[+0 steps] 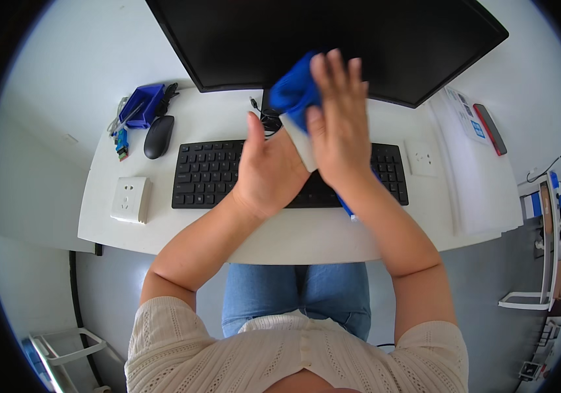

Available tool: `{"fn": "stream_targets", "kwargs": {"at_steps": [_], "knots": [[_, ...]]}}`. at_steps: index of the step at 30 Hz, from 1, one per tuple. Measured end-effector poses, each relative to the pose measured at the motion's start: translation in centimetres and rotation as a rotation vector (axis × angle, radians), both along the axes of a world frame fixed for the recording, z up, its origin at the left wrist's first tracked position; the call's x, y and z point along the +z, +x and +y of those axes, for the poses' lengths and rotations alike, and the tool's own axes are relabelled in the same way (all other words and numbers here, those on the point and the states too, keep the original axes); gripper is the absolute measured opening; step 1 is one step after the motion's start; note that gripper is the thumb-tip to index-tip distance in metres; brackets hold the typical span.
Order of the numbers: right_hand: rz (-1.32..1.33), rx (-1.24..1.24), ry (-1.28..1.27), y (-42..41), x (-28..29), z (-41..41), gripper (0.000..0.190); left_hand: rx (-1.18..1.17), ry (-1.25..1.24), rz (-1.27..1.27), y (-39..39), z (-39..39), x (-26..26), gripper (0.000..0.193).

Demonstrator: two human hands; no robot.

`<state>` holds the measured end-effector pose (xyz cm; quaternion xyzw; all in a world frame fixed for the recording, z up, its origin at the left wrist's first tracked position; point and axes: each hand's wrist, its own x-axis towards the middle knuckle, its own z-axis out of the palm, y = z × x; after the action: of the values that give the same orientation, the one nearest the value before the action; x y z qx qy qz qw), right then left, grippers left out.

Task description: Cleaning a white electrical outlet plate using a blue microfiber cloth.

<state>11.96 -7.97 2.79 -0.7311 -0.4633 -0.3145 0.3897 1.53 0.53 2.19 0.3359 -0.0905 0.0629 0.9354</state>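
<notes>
Over the keyboard point(206, 172), my left hand point(273, 172) is palm up with the thumb raised. Across its palm lies a white flat piece point(301, 145), perhaps a plate; my left fingers are hidden behind it and the cloth. My right hand point(341, 123), slightly blurred, presses a bunched blue cloth point(296, 88) against the upper part of the white piece, its fingers straight and its thumb on the cloth. Under my right forearm, a narrow blue object point(346, 209) shows partly at the keyboard's front edge.
A dark monitor point(241, 44) stands behind my hands. To the left are a mouse point(159, 137), a white wall socket point(130, 199) and a blue bin point(145, 105). Another socket plate point(422, 158), plastic sheets point(481, 196) and a red-black case point(489, 130) lie rightward.
</notes>
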Motion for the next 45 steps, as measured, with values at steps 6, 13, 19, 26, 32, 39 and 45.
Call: {"fn": "stream_targets", "kwargs": {"at_steps": [6, 13, 19, 26, 32, 39, 45], "knots": [[-0.068, 0.168, -0.230, -4.7, -0.4, 1.2, 0.052, -0.085, -0.346, -0.158, -0.2, 4.1, -1.9, 0.075], [-0.020, 0.030, 0.121, 0.4, 0.1, 0.6, 0.040, 0.216, -0.055, 0.090, 0.5, 2.0, -0.4, 0.050], [1.191, 0.336, 0.271, 2.6, -0.1, -0.1, 0.040, 0.234, -0.001, 0.113, 1.2, 2.7, 0.1, 0.038], [1.285, 0.774, 0.354, -0.9, -0.8, 0.8, 0.060, 0.416, 0.087, 0.087, 1.8, 3.9, -0.6, 0.040], [0.749, 0.517, 0.277, -0.8, -0.9, 0.6, 0.049, 0.395, -0.053, 0.156, 1.8, 2.9, -0.4, 0.039], [0.716, 0.161, 0.250, 2.3, -0.6, -0.2, 0.048, 0.308, 0.249, 0.313, 1.1, 3.1, 0.1, 0.030], [1.121, 0.147, 0.674, 3.6, 1.7, -1.0, 0.055, 0.167, 0.182, 0.269, 0.8, 2.5, 0.4, 0.023]]}}
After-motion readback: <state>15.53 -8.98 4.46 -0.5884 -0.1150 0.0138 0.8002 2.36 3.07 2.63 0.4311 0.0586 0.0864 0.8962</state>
